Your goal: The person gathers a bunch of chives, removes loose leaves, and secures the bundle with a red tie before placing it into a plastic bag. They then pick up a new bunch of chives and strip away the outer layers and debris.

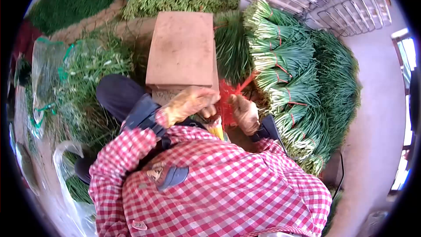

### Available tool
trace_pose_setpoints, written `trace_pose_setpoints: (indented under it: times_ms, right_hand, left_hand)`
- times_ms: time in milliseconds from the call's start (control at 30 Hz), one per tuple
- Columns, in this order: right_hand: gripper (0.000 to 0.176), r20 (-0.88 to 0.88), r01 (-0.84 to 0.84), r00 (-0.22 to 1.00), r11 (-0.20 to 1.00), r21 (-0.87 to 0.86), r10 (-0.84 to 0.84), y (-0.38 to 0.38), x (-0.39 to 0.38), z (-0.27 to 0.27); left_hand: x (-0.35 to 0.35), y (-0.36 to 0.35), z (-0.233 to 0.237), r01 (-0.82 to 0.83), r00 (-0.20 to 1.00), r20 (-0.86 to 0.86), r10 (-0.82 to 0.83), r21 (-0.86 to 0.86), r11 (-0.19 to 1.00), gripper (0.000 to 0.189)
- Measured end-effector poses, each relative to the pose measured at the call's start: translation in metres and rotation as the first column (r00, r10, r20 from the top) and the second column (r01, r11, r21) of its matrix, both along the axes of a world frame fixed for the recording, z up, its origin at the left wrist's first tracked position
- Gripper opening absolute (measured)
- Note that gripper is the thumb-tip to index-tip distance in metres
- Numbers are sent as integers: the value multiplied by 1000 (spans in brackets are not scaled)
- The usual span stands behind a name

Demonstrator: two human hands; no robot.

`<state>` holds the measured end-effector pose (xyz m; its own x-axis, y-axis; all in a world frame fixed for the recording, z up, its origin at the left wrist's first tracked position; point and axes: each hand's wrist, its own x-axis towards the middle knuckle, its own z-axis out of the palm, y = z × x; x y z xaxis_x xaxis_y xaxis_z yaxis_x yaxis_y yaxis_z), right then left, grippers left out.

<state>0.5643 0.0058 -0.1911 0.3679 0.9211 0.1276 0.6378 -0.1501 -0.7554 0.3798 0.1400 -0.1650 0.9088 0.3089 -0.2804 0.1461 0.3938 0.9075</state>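
The left hand (186, 104) comes in from the left side, with the elbow bent and the wrist turned inward; its back faces up and its fingers bend toward the right, at the near edge of the board (180, 52). I cannot tell if these fingers grip something. The right hand (244, 114) is raised, with its forearm short in the view and its fingers curled narrow at a red strip (239, 88), which it seems to hold by the lower end. The strip rises from the fingertips and leans to the right, toward the tied bundles (285, 72) of green stalks. More red material (226, 103) lies between the two hands, just beside the board.
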Motion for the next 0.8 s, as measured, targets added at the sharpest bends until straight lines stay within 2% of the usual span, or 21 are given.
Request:
trace_pose_setpoints:
  times_ms: [67,100,133,200,233,300,333,367,400,433,467,533,567,600,633,667,700,733,800]
  right_hand:
    - [18,-59,-125,990,992,15,126,3,-24,16]
    - [16,-18,-127,992,986,-104,125,2,-30,21]
    - [13,31,-113,992,970,-217,122,0,-34,23]
    - [11,103,-145,983,988,-45,149,1,-35,7]
    - [12,50,-103,993,994,-35,105,6,-44,15]
    - [12,209,-203,959,978,39,191,15,-34,8]
    - [13,287,-261,930,962,79,228,19,-26,0]
    - [16,274,-122,949,984,-133,155,6,-9,-20]
    - [19,252,-189,923,911,-366,292,3,9,-17]
    - [19,198,-251,918,890,-380,344,-4,38,-49]
    - [27,542,-257,682,854,-452,491,-25,88,-115]
    - [30,292,-112,821,640,-760,490,-50,110,-102]
    - [31,222,-80,875,581,-810,430,-57,115,-97]
    - [33,185,-78,920,624,-778,345,-50,112,-88]
    - [35,120,-102,960,717,-690,252,-32,101,-75]
    - [36,20,-138,984,828,-544,177,-9,85,-69]
    - [38,-124,-186,981,891,-413,147,18,65,-54]
    - [40,-267,-238,951,920,-311,155,43,45,-42]
    - [47,-590,-414,786,865,-284,183,98,-12,36]
  left_hand:
    - [14,-13,3,-28,1000,17,24,380,925,64]
    - [20,-15,-29,-54,998,0,64,539,841,69]
    - [21,-13,-25,-11,999,-43,32,423,906,62]
    - [24,-13,-26,26,997,-74,15,526,850,53]
    - [24,-13,-26,-43,999,48,25,417,908,49]
    - [21,-15,-28,-152,956,278,99,176,973,42]
    - [23,-17,-29,-232,933,264,242,-71,970,42]
    - [24,-14,-30,-241,917,257,304,-250,938,44]
    - [22,-9,-30,-233,903,242,355,-418,878,48]
    - [14,-1,-22,-251,869,317,380,-380,890,51]
    - [7,3,-20,-289,867,279,413,-394,873,50]
    - [-4,7,-19,-360,857,201,474,-425,831,50]
    - [-9,12,-12,-425,844,141,518,-414,805,46]
    - [-9,16,-14,-452,839,158,521,-331,828,44]
    - [-11,18,-18,-481,834,169,525,-243,843,42]
    - [-14,16,-25,-498,837,165,522,-164,851,40]
    - [-10,16,-35,-510,838,123,532,-169,843,34]
    - [-8,15,-43,-506,859,102,501,20,862,34]
    - [-9,23,-53,-447,883,53,466,398,801,34]
